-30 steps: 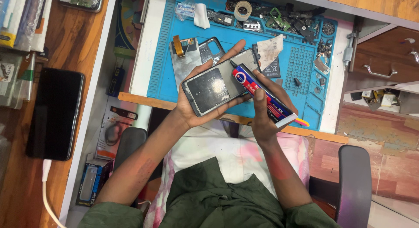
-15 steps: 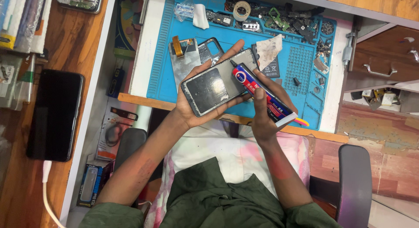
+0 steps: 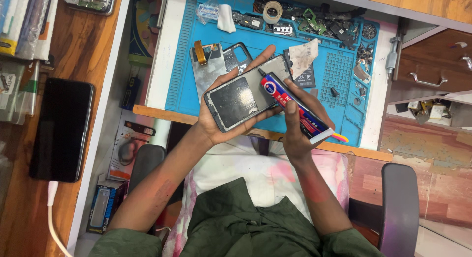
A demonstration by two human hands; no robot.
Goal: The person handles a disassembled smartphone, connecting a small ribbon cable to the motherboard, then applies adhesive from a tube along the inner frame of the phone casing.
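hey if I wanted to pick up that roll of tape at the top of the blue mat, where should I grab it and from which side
Probably from straight above. The tape roll lies flat on the blue mat, hole up, so a grip across its outer rim, or one finger in the hole and a thumb outside, suits it. Small parts crowd its right side; the left looks freer.

The glue tube point(image 3: 297, 111) nozzle tip seems to touch the phone frame point(image 3: 244, 98); small parts point(image 3: 322, 22) are too tiny to identify.
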